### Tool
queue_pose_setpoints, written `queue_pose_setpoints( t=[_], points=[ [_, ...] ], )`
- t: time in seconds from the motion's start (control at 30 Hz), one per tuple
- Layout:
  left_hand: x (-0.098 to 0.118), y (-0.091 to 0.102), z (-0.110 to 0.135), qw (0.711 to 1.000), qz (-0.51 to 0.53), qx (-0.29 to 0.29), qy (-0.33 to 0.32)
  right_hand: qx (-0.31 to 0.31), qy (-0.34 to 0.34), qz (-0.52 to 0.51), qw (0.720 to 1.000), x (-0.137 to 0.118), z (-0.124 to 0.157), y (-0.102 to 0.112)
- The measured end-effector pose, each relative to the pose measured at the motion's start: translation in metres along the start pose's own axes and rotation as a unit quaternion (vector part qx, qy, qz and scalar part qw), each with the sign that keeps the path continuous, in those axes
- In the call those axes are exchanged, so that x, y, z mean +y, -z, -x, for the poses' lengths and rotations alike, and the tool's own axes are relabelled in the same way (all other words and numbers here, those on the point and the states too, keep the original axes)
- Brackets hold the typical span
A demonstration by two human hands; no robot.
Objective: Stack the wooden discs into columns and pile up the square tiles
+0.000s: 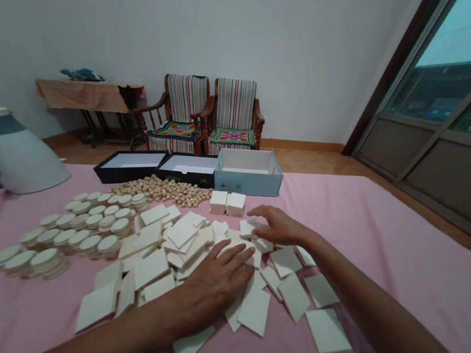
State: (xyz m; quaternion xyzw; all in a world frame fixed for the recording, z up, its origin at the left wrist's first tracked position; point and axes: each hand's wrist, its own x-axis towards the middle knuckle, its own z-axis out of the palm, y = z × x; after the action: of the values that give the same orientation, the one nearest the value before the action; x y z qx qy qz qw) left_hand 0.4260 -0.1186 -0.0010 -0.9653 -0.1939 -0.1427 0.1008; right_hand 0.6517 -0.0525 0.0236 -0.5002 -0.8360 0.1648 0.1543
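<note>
A loose heap of pale square wooden tiles point(165, 248) covers the middle of the pink table. My left hand point(215, 281) lies flat on the heap with its fingers stretched out, pressing on the tiles. My right hand point(276, 225) reaches over the far right of the heap, fingers curved down onto a small tile; whether it grips the tile I cannot make out. Two neat stacks of square tiles point(227, 202) stand just beyond the heap.
Piles of round wooden discs point(76, 231) lie to the left, small wooden beads point(164, 189) behind. A light blue open box point(248, 172) and two black trays point(130, 165) stand at the back. A white jug-like vessel point(8, 149) sits far left. Two striped chairs point(209, 115) stand beyond.
</note>
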Motion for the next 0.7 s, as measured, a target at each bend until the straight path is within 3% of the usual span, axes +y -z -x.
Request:
queue_pose_setpoints(
  t=[0.17, 0.27, 0.47, 0.7],
  points=[
    [-0.013, 0.011, 0.019, 0.989, 0.041, 0.139, -0.002, 0.054, -0.105, 0.028, 0.993, -0.004, -0.027, -0.004],
    [-0.021, 0.013, 0.03, 0.98, 0.063, 0.19, 0.007, 0.063, -0.144, 0.035, 0.987, 0.001, -0.049, -0.008],
    [-0.025, 0.012, 0.042, 0.971, 0.08, 0.224, 0.009, 0.043, -0.143, 0.033, 0.988, 0.004, -0.073, -0.015],
    [-0.026, 0.014, 0.044, 0.971, 0.087, 0.222, 0.016, 0.035, -0.13, 0.033, 0.99, 0.001, -0.07, -0.012]
  ],
)
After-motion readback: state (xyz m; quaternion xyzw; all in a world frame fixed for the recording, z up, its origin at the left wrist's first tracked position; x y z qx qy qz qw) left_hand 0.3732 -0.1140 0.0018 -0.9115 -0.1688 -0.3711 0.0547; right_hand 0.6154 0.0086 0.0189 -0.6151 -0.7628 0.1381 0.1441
